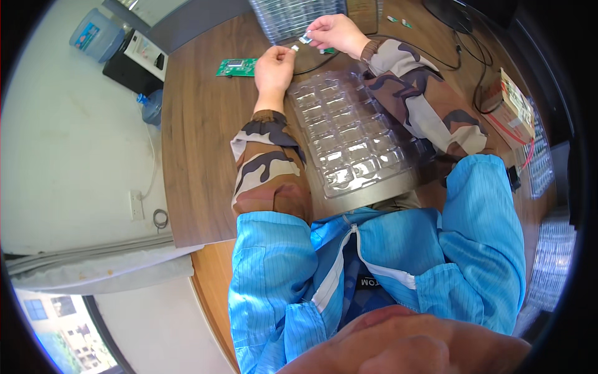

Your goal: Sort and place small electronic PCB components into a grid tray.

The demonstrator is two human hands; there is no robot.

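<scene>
At the far side of the desk, my left hand is closed, pinching a small white connector between thumb and fingertips. My right hand pinches a small white-and-green electronic module, held a short way from the connector. The two pieces look apart. Just left of my left hand lies a green circuit board with a dark display-like part on it. Below my hands, a clear plastic blister tray with rows of pockets lies on the desk. A black cable runs behind my left hand.
A stack of clear trays stands at the back. More small modules lie far right. A box with a red wire sits at the right, beside further stacked trays. A water dispenser stands left of the desk.
</scene>
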